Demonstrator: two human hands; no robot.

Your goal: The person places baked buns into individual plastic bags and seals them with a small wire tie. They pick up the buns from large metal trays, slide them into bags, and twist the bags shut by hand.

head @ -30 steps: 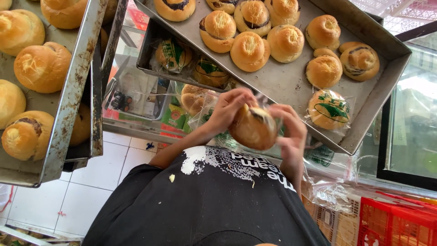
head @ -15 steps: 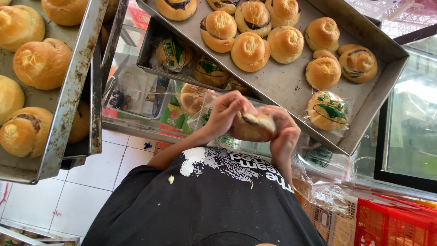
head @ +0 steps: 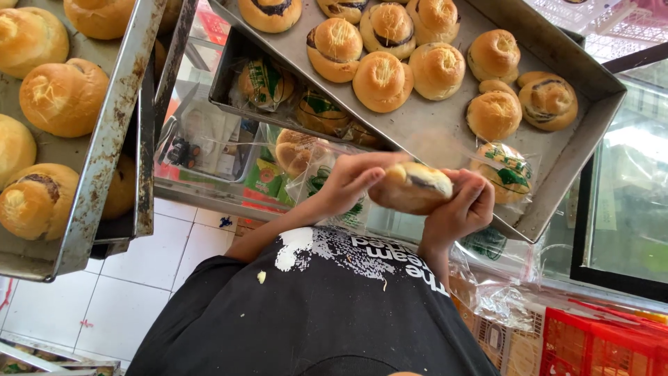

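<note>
Head view, steeply down, close

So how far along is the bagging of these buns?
Done: one bagged bun lies at the corner of the metal tray, and more wrapped ones sit in the lower tray. In hand: the left hand and right hand hold a bare bun between them. Left: about ten unwrapped buns on the tray, plus those on the left tray.
</note>
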